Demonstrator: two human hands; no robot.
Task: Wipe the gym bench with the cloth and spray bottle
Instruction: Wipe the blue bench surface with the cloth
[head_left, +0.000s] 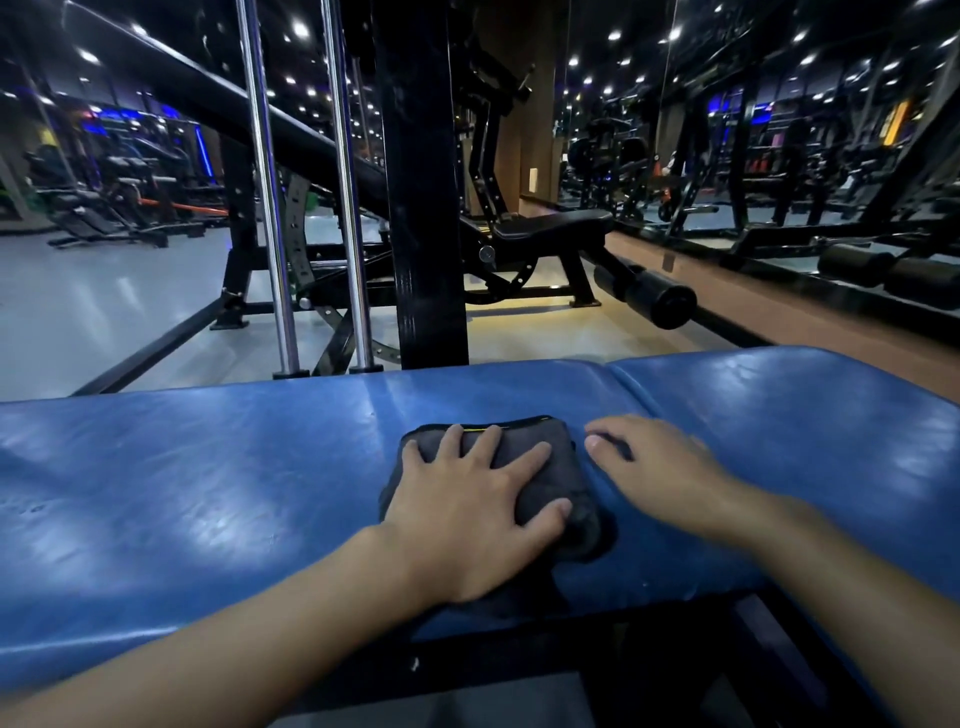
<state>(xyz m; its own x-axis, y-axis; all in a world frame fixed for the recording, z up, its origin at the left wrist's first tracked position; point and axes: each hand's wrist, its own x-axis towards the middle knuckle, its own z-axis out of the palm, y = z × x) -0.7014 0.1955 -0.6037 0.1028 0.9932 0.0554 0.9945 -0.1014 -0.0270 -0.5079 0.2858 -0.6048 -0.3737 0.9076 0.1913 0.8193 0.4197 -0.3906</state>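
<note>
The folded dark grey cloth (524, 467) lies on the blue padded vinyl counter (208, 478) under the flat, spread left hand (467, 509), just beside the open, empty right hand (660, 467).

The dark grey folded cloth (530, 467) lies flat on the blue padded gym bench (208, 467), pinned beneath the spread left hand (467, 514). Its yellow-stitched far edge shows beyond the fingertips. The bench's seam runs just right of it.

Two bare, sleeveless forearms (260, 623), no jewellery
</note>
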